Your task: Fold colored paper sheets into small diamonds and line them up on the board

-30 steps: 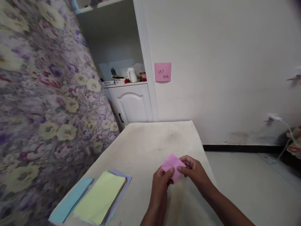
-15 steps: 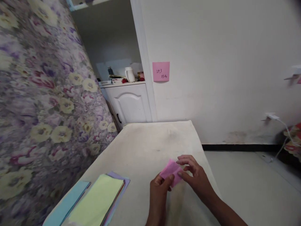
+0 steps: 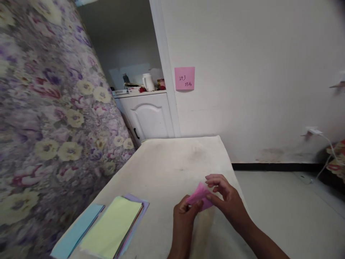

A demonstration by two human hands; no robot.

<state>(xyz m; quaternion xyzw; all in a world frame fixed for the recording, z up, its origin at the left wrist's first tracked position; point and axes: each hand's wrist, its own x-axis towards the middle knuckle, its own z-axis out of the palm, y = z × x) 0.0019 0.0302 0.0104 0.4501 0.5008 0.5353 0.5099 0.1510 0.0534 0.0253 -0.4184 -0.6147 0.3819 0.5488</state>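
Note:
A small folded sheet of pink paper (image 3: pixel 201 194) is held up over the near part of the table, its top edge bent over. My left hand (image 3: pixel 185 212) pinches its lower left side, thumb in front and fingers mostly hidden behind. On the right side, the thumb of my right hand (image 3: pixel 225 196) presses on the paper's edge while its other fingers curve above and beside it. To the left on the table lies a stack of coloured paper (image 3: pixel 113 226), pale green on top, and beside it a narrower pile of blue paper (image 3: pixel 77 230).
The pale-covered table (image 3: pixel 161 169) reaches a white wall bearing a pink note (image 3: pixel 184 78). A flowered curtain (image 3: pixel 59 118) hangs along the left. Behind stands a white cabinet (image 3: pixel 151 115) with a white jug (image 3: pixel 148 82) on it. A white plug with cable (image 3: pixel 314 131) is at right.
The pink paper has shifted slightly right, and its upper part now tilts and folds over more. Both hands have moved a little with it. The camera view has shifted slightly.

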